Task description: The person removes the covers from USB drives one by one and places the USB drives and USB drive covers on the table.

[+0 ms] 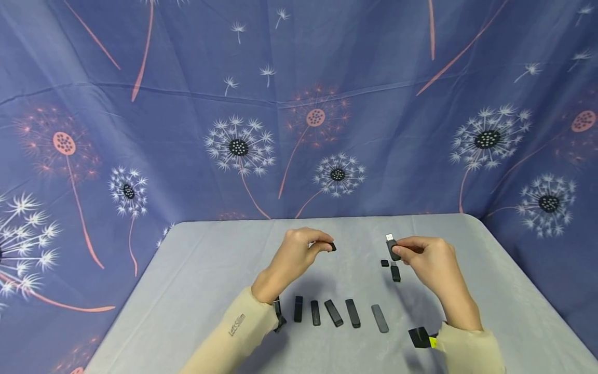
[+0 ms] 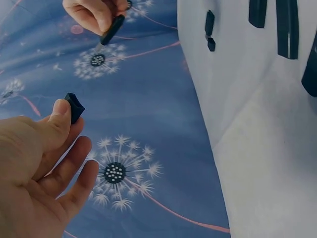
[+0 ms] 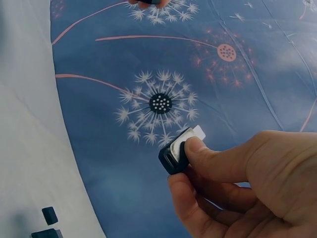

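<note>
Grey tbl [image 1: 210, 259]: row of USB sticks [image 1: 352, 313]; farther back, uncapped stick [image 1: 395, 273] + cap [image 1: 384, 263].

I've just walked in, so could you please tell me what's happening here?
A person's right grip holds a USB stick with its plug bare, and their left grip pinches a black cap. The two are apart above the table, where a second stick lies by a small black piece and more sticks form a row.

fabric backdrop [image 1: 397, 171]: blue, dandelion-printed in white and coral | table [image 1: 210, 259]: pale grey, rounded far corners
</note>
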`<state>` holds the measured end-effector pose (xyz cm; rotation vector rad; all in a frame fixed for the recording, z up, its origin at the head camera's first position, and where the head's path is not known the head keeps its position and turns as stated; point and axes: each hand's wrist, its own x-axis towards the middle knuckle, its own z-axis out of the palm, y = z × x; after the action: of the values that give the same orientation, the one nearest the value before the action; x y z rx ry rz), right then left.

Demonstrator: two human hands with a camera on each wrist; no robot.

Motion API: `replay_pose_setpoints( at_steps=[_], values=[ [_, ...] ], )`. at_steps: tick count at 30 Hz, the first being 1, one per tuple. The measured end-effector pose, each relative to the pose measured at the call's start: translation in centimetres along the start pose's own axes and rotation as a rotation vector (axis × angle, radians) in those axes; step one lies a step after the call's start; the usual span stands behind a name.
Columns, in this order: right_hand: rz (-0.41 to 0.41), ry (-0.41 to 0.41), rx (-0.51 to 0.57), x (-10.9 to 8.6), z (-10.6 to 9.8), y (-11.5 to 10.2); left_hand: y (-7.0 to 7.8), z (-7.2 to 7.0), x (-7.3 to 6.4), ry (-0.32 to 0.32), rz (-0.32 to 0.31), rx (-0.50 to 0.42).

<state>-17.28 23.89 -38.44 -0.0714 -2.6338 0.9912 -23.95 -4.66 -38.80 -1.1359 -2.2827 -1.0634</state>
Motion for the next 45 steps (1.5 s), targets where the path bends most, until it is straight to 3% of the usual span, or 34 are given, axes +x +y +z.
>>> replay_pose_setpoints(
  at_steps=[7,21,33,41,45],
  values=[
    [0.011,0.002,0.001,0.3,0.3,0.4,-0.9,0.7,0.2,-0.016,0.016,0.079],
    [0.044,-0.011,-0.002,0.4,0.7,1.0,-1.3,1.7,1.0,-0.077,-0.048,0.117],
    [0.066,-0.032,-0.003,0.4,1.0,1.8,-2.4,2.7,1.4,-0.125,-0.039,0.184],
    [0.090,-0.032,-0.008,0.5,1.4,2.2,-2.8,3.5,1.7,-0.153,-0.186,0.028],
    [0.095,-0.036,-0.016,0.5,1.5,2.5,-3.2,3.9,1.9,-0.154,-0.197,0.028]
  ],
)
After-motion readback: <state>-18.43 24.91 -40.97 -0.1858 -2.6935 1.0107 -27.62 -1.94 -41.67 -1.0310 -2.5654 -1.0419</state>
